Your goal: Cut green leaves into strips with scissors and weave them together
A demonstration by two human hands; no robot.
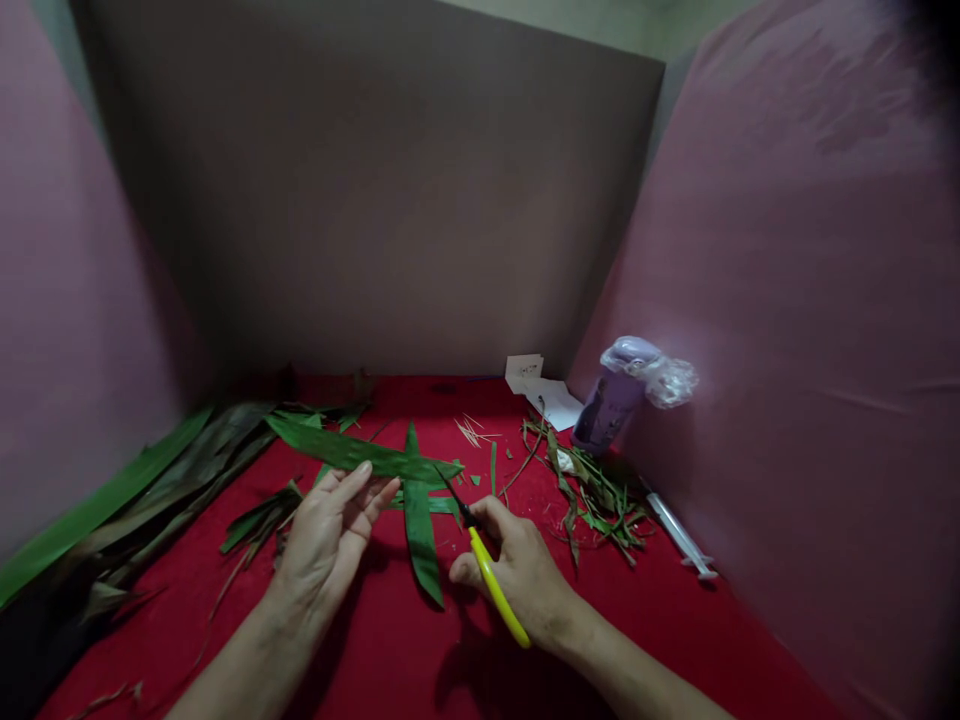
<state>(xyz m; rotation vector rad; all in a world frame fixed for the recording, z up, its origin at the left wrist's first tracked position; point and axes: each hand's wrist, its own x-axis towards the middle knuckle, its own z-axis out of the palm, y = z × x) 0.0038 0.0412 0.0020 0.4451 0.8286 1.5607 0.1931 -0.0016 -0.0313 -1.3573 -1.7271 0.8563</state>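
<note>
My left hand (330, 540) lies over the red cloth with fingers stretched out, its fingertips on a long green leaf (352, 452) that runs from the left to the middle. A second green leaf strip (420, 530) lies crosswise under it, pointing toward me. My right hand (517, 575) is closed round a yellow-handled cutting tool (495, 585), whose dark tip (457, 505) points at the spot where the two leaves cross.
A heap of long green and dried leaves (142, 490) lies at the left. Leaf trimmings (592, 495) and thin sticks (472, 430) are scattered at the right. A purple bottle (619, 395), white paper (547, 395) and a white pen-like object (682, 540) sit near the right pink wall.
</note>
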